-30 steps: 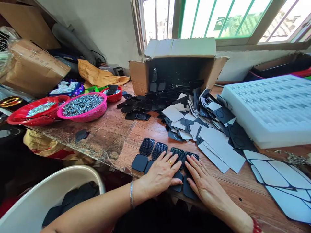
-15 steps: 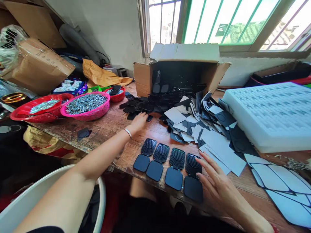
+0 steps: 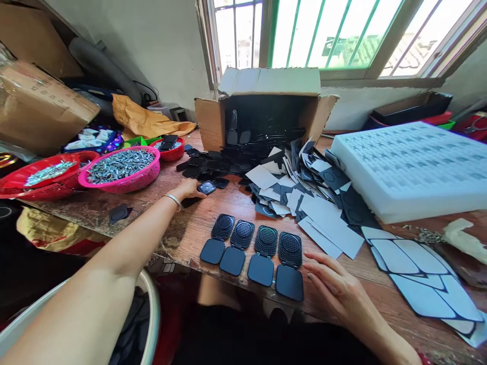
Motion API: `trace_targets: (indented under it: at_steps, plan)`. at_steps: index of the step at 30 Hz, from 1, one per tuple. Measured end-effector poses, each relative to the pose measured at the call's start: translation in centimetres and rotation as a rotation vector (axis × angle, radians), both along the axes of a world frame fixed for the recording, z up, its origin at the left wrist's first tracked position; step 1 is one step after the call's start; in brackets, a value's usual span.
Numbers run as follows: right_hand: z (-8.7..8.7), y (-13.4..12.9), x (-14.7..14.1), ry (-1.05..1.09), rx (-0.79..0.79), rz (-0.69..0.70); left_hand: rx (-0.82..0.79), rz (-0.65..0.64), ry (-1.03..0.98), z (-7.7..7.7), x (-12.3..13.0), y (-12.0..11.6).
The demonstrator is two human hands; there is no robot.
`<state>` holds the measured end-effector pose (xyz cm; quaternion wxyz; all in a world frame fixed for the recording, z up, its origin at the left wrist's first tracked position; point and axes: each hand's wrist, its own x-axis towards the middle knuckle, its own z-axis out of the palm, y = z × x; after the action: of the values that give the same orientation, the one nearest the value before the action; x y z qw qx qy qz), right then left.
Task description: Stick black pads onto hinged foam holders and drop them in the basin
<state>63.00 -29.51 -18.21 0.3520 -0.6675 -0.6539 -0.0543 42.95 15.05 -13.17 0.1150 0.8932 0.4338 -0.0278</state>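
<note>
in the head view, the left hand (image 3: 187, 188) reaches out across the wooden table (image 3: 178, 233), its thumb and fingers closed on the edge of a small black square piece (image 3: 206, 187); how the fingertips sit beneath it cannot be told. that piece is at the near edge of the black pile (image 3: 213, 163), which spreads out from the open cardboard box (image 3: 213, 123) under the window (image 3: 327, 35). a silvery bangle (image 3: 175, 201) circles the left wrist.

the right hand (image 3: 338, 286) is open, its fingers stretched out and slightly parted, just beside the rightmost of four black hinged pieces (image 3: 261, 270). these lie opened flat in a row near the table's front edge, each with a ridged half away from the person and a smooth half toward them.

to the right of the pile, white and black cards (image 3: 331, 223) are heaped loosely, some overlapping, and beyond them is a white foam block (image 3: 414, 172). nearer the person on that side, pale dark-edged sheets (image 3: 426, 274) overlap one another. at the left, a pink basket (image 3: 140, 177) full of small metal parts (image 3: 119, 165) stands between a larger red basket (image 3: 57, 185) and a small red basket (image 3: 172, 153). a pale tub (image 3: 152, 309) with black pieces inside is below the table's front edge
</note>
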Motion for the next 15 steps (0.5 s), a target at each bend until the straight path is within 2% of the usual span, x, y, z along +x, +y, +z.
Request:
trace_targets:
  at_steps: [2, 4, 7, 9, 11, 13, 15]
  plan:
    - [0.1, -0.5, -0.2, 0.030, 0.014, -0.006, 0.007, 0.014, -0.011, 0.9, -0.1, -0.8]
    - [0.3, -1.1, -0.5, 0.087, 0.006, -0.035, 0.036, 0.000, -0.069, 1.9, 0.3, -2.7]
    - [0.4, -1.7, -1.4, 0.237, -0.065, -0.115, 0.025, -0.140, -0.196, 2.8, 1.6, -8.2]
    - [0.1, -1.7, -1.6, 0.297, -0.108, -0.165, -0.038, -0.326, -0.276, 2.8, 2.6, -13.2]
    - [-0.7, -1.3, -1.2, 0.259, -0.092, -0.218, -0.149, -0.699, -0.441, 2.5, 3.4, -18.5]
    - [-1.5, -0.7, 0.2, 0.140, -0.055, -0.280, -0.188, -0.966, -0.491, 2.1, 4.0, -23.2]
    - [-2.2, -0.1, 2.2, 0.010, -0.092, -0.311, -0.188, -1.125, -0.502, 1.6, 4.5, -26.6]
